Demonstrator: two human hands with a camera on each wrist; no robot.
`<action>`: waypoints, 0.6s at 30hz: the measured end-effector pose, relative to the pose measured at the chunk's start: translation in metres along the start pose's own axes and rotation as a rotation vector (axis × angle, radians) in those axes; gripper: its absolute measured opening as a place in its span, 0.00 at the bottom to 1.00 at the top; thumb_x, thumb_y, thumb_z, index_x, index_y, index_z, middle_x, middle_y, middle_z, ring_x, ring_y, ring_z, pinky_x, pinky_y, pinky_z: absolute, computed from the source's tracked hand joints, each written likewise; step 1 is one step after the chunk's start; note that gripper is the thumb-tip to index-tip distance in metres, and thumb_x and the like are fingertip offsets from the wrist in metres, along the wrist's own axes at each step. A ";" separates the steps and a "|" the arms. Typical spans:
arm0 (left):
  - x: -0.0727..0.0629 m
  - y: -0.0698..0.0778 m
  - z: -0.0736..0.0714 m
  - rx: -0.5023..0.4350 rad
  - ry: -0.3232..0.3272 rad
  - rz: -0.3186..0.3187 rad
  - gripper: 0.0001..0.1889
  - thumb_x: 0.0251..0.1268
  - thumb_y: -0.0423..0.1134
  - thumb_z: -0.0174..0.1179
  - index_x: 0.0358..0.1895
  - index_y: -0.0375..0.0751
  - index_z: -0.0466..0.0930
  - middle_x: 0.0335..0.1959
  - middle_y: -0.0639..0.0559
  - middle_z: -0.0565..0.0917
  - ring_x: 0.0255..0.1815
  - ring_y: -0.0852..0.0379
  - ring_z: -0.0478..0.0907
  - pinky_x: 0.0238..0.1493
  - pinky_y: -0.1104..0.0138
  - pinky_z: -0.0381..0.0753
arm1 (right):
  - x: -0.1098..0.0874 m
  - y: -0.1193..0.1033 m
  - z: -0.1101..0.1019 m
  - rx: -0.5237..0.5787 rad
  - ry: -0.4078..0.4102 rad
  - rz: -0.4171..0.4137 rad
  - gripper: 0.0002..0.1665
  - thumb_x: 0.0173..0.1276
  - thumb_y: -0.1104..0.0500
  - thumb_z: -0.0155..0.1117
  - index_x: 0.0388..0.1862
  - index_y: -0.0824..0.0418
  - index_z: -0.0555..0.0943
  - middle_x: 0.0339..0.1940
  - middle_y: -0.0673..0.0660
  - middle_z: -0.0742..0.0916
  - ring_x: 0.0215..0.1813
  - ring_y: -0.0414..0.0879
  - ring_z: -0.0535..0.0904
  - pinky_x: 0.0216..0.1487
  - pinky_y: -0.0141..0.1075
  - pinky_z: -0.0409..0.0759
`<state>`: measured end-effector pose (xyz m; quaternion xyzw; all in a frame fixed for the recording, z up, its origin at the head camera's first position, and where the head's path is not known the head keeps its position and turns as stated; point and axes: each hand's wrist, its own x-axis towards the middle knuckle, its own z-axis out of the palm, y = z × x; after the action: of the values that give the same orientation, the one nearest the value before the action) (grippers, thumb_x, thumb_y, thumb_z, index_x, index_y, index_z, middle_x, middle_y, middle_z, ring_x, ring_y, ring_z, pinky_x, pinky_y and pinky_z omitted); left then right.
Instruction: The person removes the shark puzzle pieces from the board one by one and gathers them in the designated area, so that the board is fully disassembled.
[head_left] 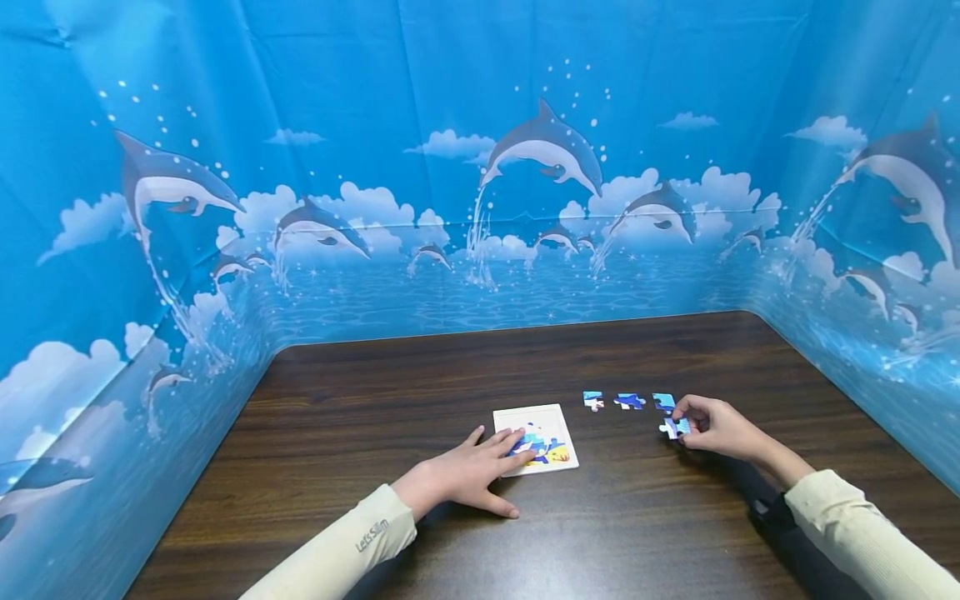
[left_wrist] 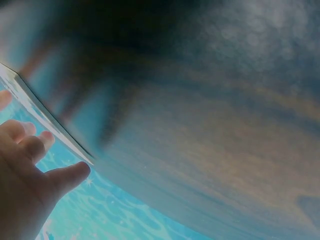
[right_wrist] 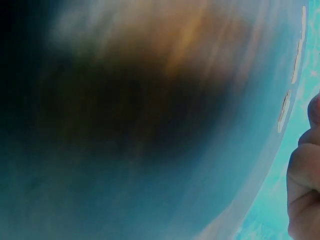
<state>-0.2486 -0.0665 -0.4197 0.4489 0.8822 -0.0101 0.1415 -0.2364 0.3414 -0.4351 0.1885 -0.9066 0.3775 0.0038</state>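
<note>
Right hand toward the right side of the dark wooden table, with thumb and curled fingers clamped on a small blue-and-white jigsaw piece. Hard to tell from these views whether slightly raised or flat on the wood. Just beyond, close to the bent index finger, a mostly blue piece; farther left in the same row, a dark-blue and white piece, then a blue, white and reddish piece, all lying apart from one another. Left of and nearer than that row, a white-bordered puzzle board, with a partly covered picture in blue, white and yellow. Across the left part of the board, the left hand, with fingers straight and spread apart, tips on the board and thumb out past the near edge. On the forearms, a cream left sleeve with dark lettering and a plain cream right sleeve. Around the table's far and side edges, a blue backdrop printed with leaping dolphins, clouds and water. Largely blurred in both wrist views.
</note>
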 end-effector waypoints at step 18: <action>-0.002 0.000 -0.001 -0.012 -0.009 -0.007 0.43 0.59 0.66 0.53 0.75 0.59 0.47 0.78 0.49 0.44 0.78 0.50 0.43 0.73 0.43 0.44 | 0.002 0.005 -0.004 -0.031 -0.148 0.096 0.13 0.57 0.64 0.66 0.41 0.67 0.77 0.22 0.47 0.74 0.24 0.32 0.67 0.25 0.28 0.66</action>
<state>-0.2474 -0.0678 -0.4179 0.4451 0.8831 -0.0072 0.1481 -0.2400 0.3467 -0.4350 0.1721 -0.9182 0.3482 -0.0783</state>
